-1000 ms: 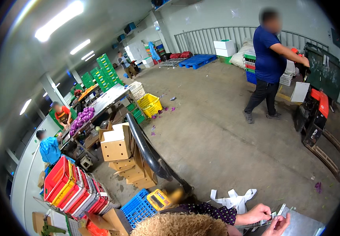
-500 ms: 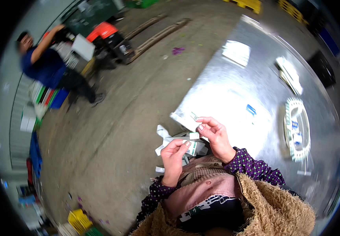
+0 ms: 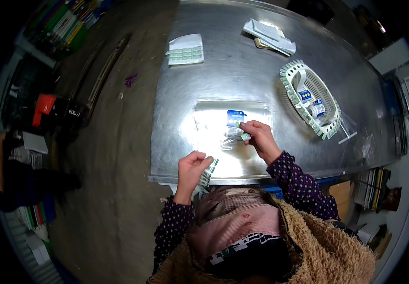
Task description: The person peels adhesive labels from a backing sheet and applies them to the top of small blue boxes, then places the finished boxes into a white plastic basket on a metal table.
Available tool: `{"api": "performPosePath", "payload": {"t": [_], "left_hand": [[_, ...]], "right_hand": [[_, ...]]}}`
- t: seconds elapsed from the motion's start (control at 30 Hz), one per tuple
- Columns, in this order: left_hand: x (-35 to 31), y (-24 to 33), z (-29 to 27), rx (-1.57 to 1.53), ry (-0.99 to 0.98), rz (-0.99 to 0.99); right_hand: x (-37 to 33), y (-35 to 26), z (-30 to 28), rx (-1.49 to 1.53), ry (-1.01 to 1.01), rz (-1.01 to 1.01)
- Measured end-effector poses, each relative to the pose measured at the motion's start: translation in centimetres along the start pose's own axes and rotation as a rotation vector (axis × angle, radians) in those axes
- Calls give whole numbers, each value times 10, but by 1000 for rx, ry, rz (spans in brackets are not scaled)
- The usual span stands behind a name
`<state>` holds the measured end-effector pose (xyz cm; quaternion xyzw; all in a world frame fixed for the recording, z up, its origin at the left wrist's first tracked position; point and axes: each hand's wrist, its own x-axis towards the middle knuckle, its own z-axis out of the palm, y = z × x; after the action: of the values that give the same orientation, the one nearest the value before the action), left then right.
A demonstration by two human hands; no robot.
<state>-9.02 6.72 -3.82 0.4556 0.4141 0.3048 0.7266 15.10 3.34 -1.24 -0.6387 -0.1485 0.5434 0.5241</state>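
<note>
I find the left fingers point(image 3: 198, 157) pinching a green-and-white label strip point(image 3: 208, 174) that trails below them, the right fingers point(image 3: 253, 128) gripping a small label point(image 3: 245, 137) at their tips.

View's swung round, so the bench point(image 3: 176, 109) is way more central now. Hands were close together half a second ago but they've split: right fingers point(image 3: 251, 127) over the clear bag point(image 3: 206, 112) with a sticker point(image 3: 245, 137), left fingers point(image 3: 194, 158) by the near edge.

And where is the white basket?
In the head view, the white basket sits on the metal table, beyond and right of the person's right hand.
</note>
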Motion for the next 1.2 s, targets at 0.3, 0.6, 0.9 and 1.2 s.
{"api": "performPosePath", "payload": {"t": [0.3, 0.6, 0.9, 1.2], "left_hand": [[52, -57, 5, 148, -143, -93], [53, -60, 5, 41, -128, -133], [54, -63, 1, 19, -145, -130], [55, -61, 7, 67, -116, -123]], "right_hand": [[80, -12, -12, -117, 9, 113], [98, -2, -3, -208, 38, 145], [102, 3, 3, -227, 62, 163], [120, 21, -2, -879, 213, -63]]}}
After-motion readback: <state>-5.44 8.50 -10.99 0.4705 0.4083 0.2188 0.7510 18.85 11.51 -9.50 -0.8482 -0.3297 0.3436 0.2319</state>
